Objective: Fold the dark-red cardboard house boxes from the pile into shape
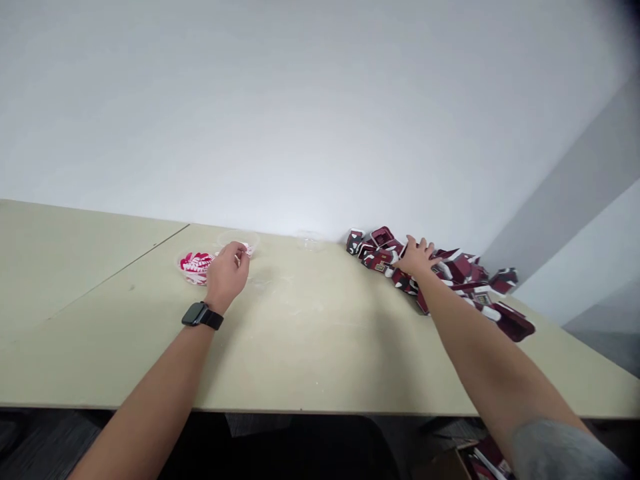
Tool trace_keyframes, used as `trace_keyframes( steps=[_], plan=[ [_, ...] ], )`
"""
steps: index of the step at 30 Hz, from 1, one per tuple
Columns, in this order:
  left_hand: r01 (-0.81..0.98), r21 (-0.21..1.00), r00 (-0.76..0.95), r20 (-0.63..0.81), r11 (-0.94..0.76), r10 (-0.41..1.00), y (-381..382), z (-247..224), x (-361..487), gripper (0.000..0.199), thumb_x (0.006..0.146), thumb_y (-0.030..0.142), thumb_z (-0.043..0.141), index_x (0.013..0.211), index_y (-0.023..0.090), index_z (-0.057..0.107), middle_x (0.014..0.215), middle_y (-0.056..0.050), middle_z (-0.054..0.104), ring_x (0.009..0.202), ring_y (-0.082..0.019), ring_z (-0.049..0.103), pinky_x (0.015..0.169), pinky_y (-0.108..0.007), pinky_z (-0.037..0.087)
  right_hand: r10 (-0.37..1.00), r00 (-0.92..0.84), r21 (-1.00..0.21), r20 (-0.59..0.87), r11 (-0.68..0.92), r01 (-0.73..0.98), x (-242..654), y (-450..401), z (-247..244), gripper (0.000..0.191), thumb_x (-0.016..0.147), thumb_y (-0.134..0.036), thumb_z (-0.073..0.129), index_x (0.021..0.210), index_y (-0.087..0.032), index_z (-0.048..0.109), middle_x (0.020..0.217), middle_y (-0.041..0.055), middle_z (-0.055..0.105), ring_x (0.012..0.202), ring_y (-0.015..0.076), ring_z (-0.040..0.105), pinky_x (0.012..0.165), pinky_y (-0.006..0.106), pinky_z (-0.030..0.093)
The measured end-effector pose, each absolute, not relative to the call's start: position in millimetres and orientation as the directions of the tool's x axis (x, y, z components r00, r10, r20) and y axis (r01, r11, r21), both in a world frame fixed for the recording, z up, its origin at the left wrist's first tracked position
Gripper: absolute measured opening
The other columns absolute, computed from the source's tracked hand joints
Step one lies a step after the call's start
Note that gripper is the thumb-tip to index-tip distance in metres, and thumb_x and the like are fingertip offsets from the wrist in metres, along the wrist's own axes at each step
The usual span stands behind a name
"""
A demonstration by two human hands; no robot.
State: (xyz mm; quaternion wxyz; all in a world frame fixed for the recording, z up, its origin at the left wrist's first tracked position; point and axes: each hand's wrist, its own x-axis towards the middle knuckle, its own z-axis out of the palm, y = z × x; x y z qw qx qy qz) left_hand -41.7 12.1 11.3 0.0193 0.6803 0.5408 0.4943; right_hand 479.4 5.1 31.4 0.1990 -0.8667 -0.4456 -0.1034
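My left hand, with a black watch on its wrist, has its fingers curled together at the rim of a clear round bowl. Anything between those fingertips is hidden. To its left, a second clear bowl holds pink-and-white small pieces, too small to name. My right hand lies with spread fingers on a heap of small maroon boxes with white and black patches. Some boxes stand open, and it grips none that I can see.
A clear plastic container stands by the wall at the table's back. The beige table has a seam on the left. Below its front edge, at lower right, a carton holds more maroon pieces.
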Motion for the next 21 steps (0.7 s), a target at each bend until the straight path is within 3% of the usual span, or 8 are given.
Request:
trace_keyframes(
  steps=[5,8,13,16,21],
  plan=[
    [0.711,0.548,-0.050,0.663,-0.440,0.747,10.0,11.4,-39.9,0.018,0.094,0.025,0.051,0.105,0.022,0.065,0.101,-0.006,0.072,0.078,-0.021,0.062,0.070,-0.032,0.041,0.737,0.524,-0.139,0.427,-0.519,0.844,491.6,1.0,21.8,0.083,0.084,-0.034,0.070,0.157,-0.027,0.031,0.159,0.0223,0.038,0.148,0.0427,0.030,0.115,0.075,0.024],
    [0.709,0.549,-0.045,0.663,-0.444,0.747,9.8,11.2,-39.3,0.017,0.094,0.025,0.051,0.103,0.022,0.065,0.099,-0.006,0.072,0.078,-0.021,0.063,0.069,-0.032,0.040,0.737,0.487,-0.050,0.468,-0.528,0.848,490.7,1.5,24.8,0.075,0.087,-0.028,0.065,0.155,-0.022,0.034,0.154,0.0251,0.043,0.145,0.0428,0.034,0.113,0.074,0.026],
    [0.712,0.551,-0.044,0.654,-0.436,0.755,9.7,10.1,-38.8,0.017,0.095,0.026,0.050,0.101,0.022,0.065,0.099,-0.006,0.071,0.078,-0.021,0.063,0.069,-0.033,0.040,0.765,0.438,0.059,0.472,-0.524,0.850,492.6,0.2,31.7,0.062,0.086,-0.038,0.072,0.139,-0.016,0.048,0.145,0.0267,0.048,0.140,0.0421,0.038,0.111,0.069,0.029],
    [0.712,0.551,-0.043,0.652,-0.435,0.757,9.9,10.1,-38.8,0.017,0.095,0.026,0.050,0.102,0.022,0.065,0.099,-0.006,0.072,0.079,-0.021,0.063,0.069,-0.033,0.040,0.746,0.427,0.047,0.511,-0.520,0.853,494.2,-4.9,39.0,0.061,0.084,-0.036,0.074,0.135,-0.016,0.048,0.144,0.0251,0.049,0.135,0.0404,0.041,0.107,0.062,0.037],
    [0.716,0.545,-0.029,0.648,-0.436,0.761,11.1,10.1,-38.7,0.019,0.094,0.026,0.050,0.103,0.022,0.066,0.098,-0.007,0.072,0.080,-0.022,0.063,0.069,-0.033,0.041,0.680,0.385,-0.087,0.624,-0.429,0.899,473.7,-13.6,69.7,0.067,0.082,-0.031,0.073,0.141,-0.017,0.045,0.148,0.0243,0.048,0.137,0.0403,0.040,0.105,0.055,0.043]
  ],
)
